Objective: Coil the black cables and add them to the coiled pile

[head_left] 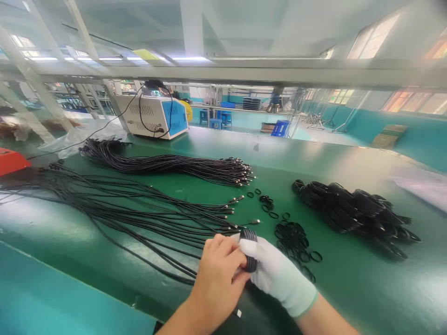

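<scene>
A coiled black cable (250,251) is held between both hands near the table's front edge. My left hand (220,274), bare, is closed on the coil's left side, fingers bent around it. My right hand (279,274), in a white glove, is closed around its right side. A white-tipped connector (238,312) shows just below my left hand. Loose black cables (139,214) stretch from the left, their connector ends beside the hands. Black rubber rings (292,237) lie in a loose pile to the right of the hands, with several single rings behind.
Behind lies a thick bundle of black cables (167,165). Coiled cables (352,209) are heaped at the right. A white and blue machine (157,116) stands at the back left, a red object (12,160) at the far left. Clear plastic (424,186) lies at the right edge.
</scene>
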`<state>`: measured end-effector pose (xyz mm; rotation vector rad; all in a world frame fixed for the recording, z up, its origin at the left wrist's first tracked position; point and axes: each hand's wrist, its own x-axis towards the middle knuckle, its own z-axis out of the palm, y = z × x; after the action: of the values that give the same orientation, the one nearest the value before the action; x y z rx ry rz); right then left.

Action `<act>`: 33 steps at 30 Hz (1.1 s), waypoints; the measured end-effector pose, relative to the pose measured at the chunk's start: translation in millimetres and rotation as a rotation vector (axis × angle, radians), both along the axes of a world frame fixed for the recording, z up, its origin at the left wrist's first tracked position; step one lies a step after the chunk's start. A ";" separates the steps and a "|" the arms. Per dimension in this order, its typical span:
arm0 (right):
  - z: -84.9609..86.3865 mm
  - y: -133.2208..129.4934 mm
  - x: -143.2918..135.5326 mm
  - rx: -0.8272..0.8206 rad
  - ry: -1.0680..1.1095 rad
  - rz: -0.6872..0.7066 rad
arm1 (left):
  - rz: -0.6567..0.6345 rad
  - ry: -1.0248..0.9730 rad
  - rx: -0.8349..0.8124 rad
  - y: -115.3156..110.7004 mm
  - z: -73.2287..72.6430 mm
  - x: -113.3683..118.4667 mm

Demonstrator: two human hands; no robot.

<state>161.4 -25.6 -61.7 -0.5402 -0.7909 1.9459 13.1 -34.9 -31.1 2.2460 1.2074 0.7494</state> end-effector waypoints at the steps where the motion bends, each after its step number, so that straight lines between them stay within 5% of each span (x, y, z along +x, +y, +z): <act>1: 0.2 -0.7 1.9 -0.006 0.015 0.008 | -0.019 0.003 0.000 -1.1 0.0 -0.1; 8: 0.6 -9.7 15.4 -0.058 -0.178 0.120 | 0.058 -0.187 -0.274 21.2 16.4 -1.5; 22: 0.3 -6.3 13.1 -0.042 -0.321 0.091 | 0.116 -0.115 -0.294 31.0 -5.5 23.2; 24: 2.7 -7.1 15.9 -0.044 -0.337 0.085 | 0.064 -0.139 -0.383 42.3 -1.8 20.8; 29: 14.0 -13.2 23.7 0.042 -0.338 0.203 | -0.318 -0.181 -0.806 86.2 12.9 15.1; 33: 26.8 -24.5 30.4 0.128 -0.308 0.342 | -0.368 0.024 -0.517 95.8 1.1 47.2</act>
<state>191.8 -50.0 -34.8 -0.6710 -1.2629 2.1291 60.3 60.9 -30.0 1.9555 0.8367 0.2321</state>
